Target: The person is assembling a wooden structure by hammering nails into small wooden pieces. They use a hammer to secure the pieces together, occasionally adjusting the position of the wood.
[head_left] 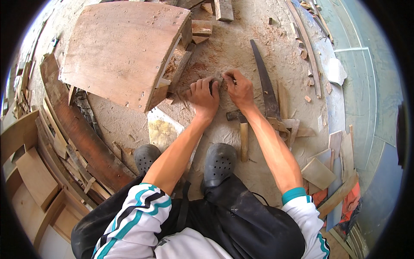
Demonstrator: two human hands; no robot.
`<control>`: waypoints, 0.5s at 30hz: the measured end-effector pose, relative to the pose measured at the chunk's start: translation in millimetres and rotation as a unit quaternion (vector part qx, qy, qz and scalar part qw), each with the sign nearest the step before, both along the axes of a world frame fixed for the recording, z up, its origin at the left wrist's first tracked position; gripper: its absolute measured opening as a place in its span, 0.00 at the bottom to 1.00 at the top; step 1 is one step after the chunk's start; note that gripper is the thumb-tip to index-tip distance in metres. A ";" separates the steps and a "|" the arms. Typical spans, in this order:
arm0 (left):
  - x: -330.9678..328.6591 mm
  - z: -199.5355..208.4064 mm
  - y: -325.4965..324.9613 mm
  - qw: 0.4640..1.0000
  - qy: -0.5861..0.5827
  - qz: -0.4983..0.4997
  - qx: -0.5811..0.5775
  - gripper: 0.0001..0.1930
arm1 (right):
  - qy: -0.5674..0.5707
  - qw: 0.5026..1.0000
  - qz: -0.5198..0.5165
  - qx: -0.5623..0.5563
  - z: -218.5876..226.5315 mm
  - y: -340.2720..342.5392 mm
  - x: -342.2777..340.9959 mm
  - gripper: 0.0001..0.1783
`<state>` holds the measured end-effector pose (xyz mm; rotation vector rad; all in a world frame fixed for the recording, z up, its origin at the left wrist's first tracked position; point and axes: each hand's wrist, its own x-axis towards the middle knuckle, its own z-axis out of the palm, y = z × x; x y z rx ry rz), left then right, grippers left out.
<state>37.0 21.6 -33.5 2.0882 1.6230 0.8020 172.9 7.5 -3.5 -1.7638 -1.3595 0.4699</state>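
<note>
Close together above the dusty floor, my left hand (203, 98) and my right hand (239, 90) are both closed, fingertips almost meeting. Something small and dark shows at the left fingers, too small to name. What the right fingertips pinch cannot be made out either. A hammer (244, 140) with a wooden handle lies just below my right wrist, its dark head partly by the forearm. To the right of that hand rests a handsaw (264, 75), blade pointing away and its handle end near my right forearm.
A large curved plywood-faced piece (120, 49) stands at upper left. Curved wooden boards (82, 129) and frames (41, 185) crowd the left side. Offcuts (321, 172) and orange cloth (351, 200) lie at lower right, beside glass-like sheets (358, 95). My dark clogs (220, 162) are on the floor.
</note>
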 end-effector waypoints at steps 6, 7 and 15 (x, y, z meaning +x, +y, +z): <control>-0.4 -0.2 0.2 1.000 -0.010 -0.004 -0.005 0.11 | -0.011 1.000 -0.001 0.001 -3.7 -0.4 0.8 0.06; -0.4 -0.3 0.1 1.000 -0.008 -0.004 -0.005 0.11 | -0.011 1.000 -0.003 -0.003 -3.5 -0.5 0.5 0.06; 1.0 0.5 1.3 1.000 -0.011 0.002 0.002 0.10 | -0.011 1.000 -0.015 0.008 -3.6 -0.4 -1.8 0.07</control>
